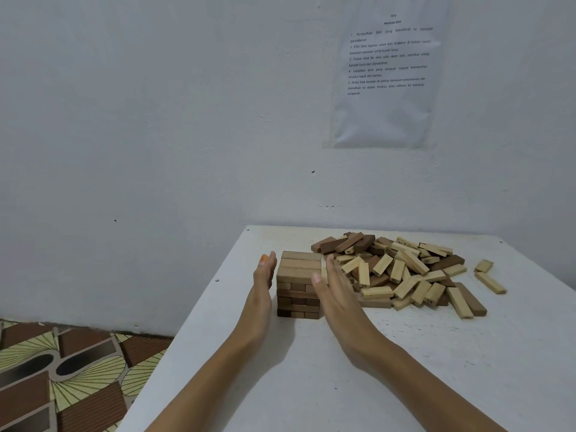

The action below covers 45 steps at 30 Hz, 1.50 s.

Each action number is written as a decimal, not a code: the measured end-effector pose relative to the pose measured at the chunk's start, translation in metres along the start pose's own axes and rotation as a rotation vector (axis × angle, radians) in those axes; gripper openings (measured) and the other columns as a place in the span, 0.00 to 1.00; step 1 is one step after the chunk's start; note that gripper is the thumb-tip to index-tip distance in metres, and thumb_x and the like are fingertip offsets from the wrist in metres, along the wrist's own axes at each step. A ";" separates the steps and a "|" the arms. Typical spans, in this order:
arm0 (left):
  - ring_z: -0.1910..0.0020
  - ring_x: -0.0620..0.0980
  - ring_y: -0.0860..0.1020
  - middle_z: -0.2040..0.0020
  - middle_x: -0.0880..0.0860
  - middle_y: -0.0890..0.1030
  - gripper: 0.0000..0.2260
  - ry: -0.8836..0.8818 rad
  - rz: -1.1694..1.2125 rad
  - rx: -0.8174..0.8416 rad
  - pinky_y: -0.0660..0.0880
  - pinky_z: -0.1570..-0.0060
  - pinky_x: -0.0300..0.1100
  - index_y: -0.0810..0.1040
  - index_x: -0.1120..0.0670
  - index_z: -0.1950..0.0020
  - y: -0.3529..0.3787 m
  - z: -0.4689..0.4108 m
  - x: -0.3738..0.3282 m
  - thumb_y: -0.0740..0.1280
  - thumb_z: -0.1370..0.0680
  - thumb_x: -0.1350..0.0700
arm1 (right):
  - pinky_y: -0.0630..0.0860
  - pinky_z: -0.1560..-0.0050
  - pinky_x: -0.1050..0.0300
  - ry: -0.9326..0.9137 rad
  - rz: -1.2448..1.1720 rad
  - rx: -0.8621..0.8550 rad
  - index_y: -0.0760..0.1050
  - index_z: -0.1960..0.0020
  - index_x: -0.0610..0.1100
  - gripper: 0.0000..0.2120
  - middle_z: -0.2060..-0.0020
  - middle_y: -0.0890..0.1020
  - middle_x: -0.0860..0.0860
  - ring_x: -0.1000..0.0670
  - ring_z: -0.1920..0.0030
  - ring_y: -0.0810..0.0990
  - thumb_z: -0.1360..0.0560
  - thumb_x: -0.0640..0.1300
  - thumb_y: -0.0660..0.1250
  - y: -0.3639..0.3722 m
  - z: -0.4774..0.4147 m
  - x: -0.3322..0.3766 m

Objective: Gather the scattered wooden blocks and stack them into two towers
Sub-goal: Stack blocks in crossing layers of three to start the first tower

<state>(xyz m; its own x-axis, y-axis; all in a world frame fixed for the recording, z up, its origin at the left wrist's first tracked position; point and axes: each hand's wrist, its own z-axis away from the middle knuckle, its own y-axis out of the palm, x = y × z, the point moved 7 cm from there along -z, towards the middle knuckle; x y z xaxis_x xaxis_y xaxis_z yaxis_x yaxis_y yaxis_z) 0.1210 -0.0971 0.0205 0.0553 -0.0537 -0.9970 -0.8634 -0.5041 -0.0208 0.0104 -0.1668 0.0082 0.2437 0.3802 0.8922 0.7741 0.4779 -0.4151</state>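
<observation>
Beside one tower (300, 275), two hands (265, 283) (336, 296), one pile (405, 269)

One wide-angle head-worn camera is positioned above the near edge of the bench (420, 369) and directed forward and downward toward the wall (156, 120). The left hand (264, 283) and right hand (338, 296) are captured at close range.

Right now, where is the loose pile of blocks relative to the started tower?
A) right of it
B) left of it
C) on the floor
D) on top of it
A: the pile sprawls on the table to the right of the tower, past the right hand.
</observation>
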 end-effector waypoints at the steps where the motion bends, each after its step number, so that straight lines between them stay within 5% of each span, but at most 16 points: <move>1: 0.26 0.36 0.55 0.24 0.39 0.58 0.25 -0.002 0.002 0.007 0.47 0.38 0.33 0.57 0.44 0.24 0.001 0.001 0.000 0.41 0.19 0.41 | 0.38 0.30 0.63 -0.006 -0.003 0.008 0.40 0.22 0.53 0.30 0.23 0.43 0.62 0.64 0.26 0.37 0.19 0.59 0.47 0.001 0.000 0.001; 23: 0.27 0.36 0.56 0.25 0.39 0.60 0.25 0.012 -0.017 0.032 0.49 0.38 0.33 0.61 0.43 0.25 0.002 -0.002 0.002 0.41 0.19 0.40 | 0.37 0.32 0.66 -0.029 0.079 0.015 0.41 0.21 0.51 0.30 0.22 0.44 0.59 0.67 0.30 0.39 0.18 0.58 0.46 0.005 -0.004 -0.001; 30: 0.26 0.38 0.55 0.25 0.38 0.58 0.24 0.045 -0.035 0.002 0.47 0.37 0.35 0.58 0.42 0.24 -0.002 0.000 -0.002 0.41 0.19 0.41 | 0.39 0.29 0.62 -0.044 0.031 -0.044 0.42 0.21 0.52 0.30 0.23 0.46 0.60 0.60 0.24 0.40 0.19 0.58 0.47 -0.003 -0.001 0.002; 36: 0.26 0.33 0.53 0.28 0.33 0.61 0.23 0.335 -0.208 -0.098 0.48 0.25 0.41 0.61 0.41 0.27 -0.004 0.004 -0.019 0.51 0.21 0.40 | 0.46 0.24 0.53 -0.081 0.035 -0.088 0.46 0.21 0.51 0.31 0.22 0.51 0.56 0.57 0.23 0.46 0.20 0.60 0.46 -0.032 -0.003 0.015; 40: 0.27 0.36 0.56 0.28 0.36 0.63 0.23 0.664 -0.451 -0.085 0.50 0.31 0.31 0.64 0.42 0.28 0.024 0.024 -0.053 0.54 0.23 0.41 | 0.56 0.25 0.47 -0.092 0.061 -0.180 0.57 0.23 0.52 0.25 0.26 0.62 0.54 0.53 0.25 0.56 0.18 0.56 0.52 -0.076 0.001 0.017; 45: 0.34 0.37 0.65 0.34 0.42 0.70 0.20 0.854 -0.586 -0.001 0.55 0.37 0.28 0.70 0.47 0.33 0.082 0.041 -0.078 0.58 0.24 0.47 | 0.66 0.34 0.55 -0.120 0.049 -0.289 0.68 0.35 0.54 0.15 0.37 0.71 0.53 0.54 0.34 0.68 0.21 0.44 0.63 -0.124 0.019 0.013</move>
<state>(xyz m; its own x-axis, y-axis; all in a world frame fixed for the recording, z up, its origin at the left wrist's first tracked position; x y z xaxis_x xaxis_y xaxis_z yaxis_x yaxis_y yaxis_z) 0.0252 -0.0994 0.0939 0.8041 -0.3935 -0.4456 -0.5863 -0.6485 -0.4854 -0.0938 -0.2059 0.0678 0.2280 0.4959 0.8379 0.9011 0.2185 -0.3745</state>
